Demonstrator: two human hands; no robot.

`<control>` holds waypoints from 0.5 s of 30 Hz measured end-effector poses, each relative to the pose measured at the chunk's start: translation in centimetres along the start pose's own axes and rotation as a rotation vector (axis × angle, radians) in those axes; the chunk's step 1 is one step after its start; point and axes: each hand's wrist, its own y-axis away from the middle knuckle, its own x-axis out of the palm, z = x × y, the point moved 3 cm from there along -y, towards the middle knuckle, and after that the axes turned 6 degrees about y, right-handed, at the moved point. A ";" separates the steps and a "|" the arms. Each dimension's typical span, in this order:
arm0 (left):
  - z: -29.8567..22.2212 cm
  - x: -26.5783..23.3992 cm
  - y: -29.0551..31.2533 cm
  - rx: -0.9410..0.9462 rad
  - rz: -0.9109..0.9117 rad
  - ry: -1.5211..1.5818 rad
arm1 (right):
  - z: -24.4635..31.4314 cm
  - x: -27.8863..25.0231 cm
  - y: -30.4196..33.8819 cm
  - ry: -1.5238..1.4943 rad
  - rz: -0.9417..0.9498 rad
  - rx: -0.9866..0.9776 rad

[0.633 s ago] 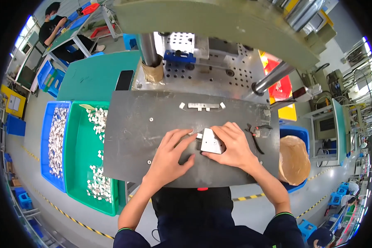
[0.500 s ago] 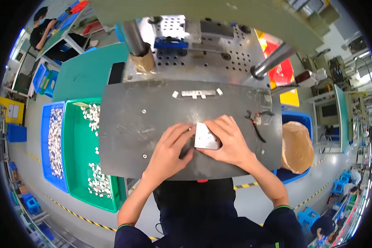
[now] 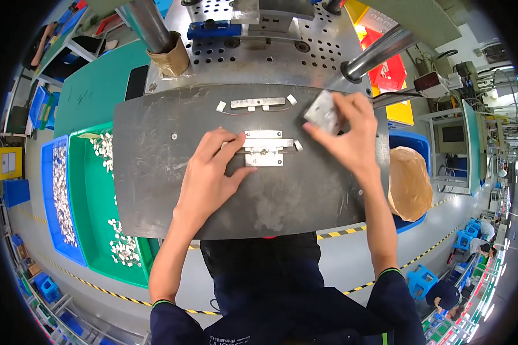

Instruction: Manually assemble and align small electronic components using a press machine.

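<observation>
My left hand (image 3: 207,172) grips the left side of a flat metal fixture (image 3: 263,161) on the dark grey board, index finger at its upper corner and thumb at its lower corner. Across the fixture lies a metal strip with small white pieces at its ends, the left end partly covered by my fingers. Up and to the right, my right hand (image 3: 354,132) pinches a metal block (image 3: 324,112) with holes in its face, tilted and slightly blurred. A similar strip (image 3: 258,103) with thin wires and small white end pieces rests farther back on the board.
Beyond the grey board (image 3: 155,190) stands a perforated metal press bed (image 3: 259,72) with steel posts (image 3: 380,54). A green bin (image 3: 92,195) and a blue bin (image 3: 69,256) hold small white parts on the left. A paper-lined blue bin (image 3: 408,141) stands right.
My right hand has lifted the metal block and carried it up and to the right, uncovering the fixture and strip. My left hand now holds the fixture's left side. The view has shifted.
</observation>
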 end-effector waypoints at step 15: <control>0.7 -0.6 -2.2 -0.025 -0.050 -0.040 | 3.6 2.5 1.1 -0.131 0.147 -0.231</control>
